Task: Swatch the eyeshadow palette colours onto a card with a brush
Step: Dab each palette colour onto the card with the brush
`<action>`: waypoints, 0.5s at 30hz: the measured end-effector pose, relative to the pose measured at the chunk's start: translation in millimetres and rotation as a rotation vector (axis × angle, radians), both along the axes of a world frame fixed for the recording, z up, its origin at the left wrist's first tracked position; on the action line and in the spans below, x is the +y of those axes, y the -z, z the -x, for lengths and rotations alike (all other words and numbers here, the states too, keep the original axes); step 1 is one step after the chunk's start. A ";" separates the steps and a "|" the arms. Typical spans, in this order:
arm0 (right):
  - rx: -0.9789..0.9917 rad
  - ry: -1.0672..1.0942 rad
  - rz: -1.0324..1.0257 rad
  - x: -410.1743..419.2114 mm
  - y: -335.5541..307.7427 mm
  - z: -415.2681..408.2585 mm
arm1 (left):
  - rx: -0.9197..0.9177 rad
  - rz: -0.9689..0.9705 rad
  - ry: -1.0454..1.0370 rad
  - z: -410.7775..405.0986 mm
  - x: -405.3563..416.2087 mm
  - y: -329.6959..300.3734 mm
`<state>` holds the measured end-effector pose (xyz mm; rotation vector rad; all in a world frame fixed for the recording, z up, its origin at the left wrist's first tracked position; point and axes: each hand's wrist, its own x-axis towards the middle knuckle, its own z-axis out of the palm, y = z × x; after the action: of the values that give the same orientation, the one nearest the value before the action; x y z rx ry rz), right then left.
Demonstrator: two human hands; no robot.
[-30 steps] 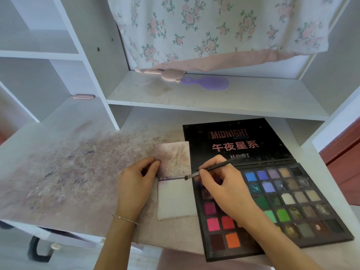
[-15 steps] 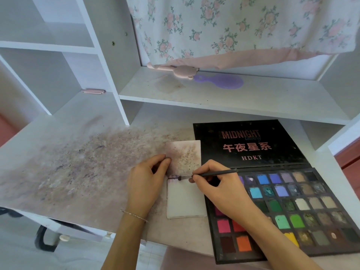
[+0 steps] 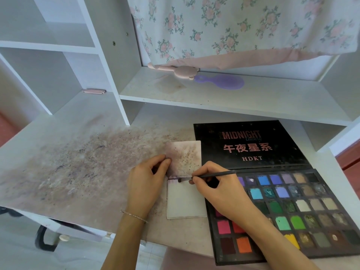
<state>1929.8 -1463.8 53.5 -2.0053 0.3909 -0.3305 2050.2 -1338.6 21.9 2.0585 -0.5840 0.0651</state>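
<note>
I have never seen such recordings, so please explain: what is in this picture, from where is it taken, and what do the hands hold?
There is no machine here. A person wears a camera on the head, looking forward and down at their own two hands. On the stained desk lies an open eyeshadow palette with many colour pans. Beside it lie two cards, a stained one and a whiter one. The right hand pinches a thin brush, whose tip touches the top of the whiter card. The left hand holds the stained card by its edge. On the shelf above lie a pink comb and a purple one.
</note>
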 end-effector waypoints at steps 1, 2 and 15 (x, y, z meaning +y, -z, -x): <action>-0.003 0.002 0.004 0.1 -0.1 -0.3 | -0.001 0.002 -0.001 0.1 0.2 0.1; -0.003 0.001 0.003 0.1 -0.1 -0.2 | 0.002 0.004 -0.002 0.1 -0.1 0.3; 0.031 -0.016 0.006 -0.2 0.8 0.1 | 0.012 0.006 0.003 0.6 0.3 -0.6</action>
<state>1929.7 -1464.0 52.7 -2.0201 0.3939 -0.2907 2049.6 -1338.3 22.5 2.0507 -0.5788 0.0529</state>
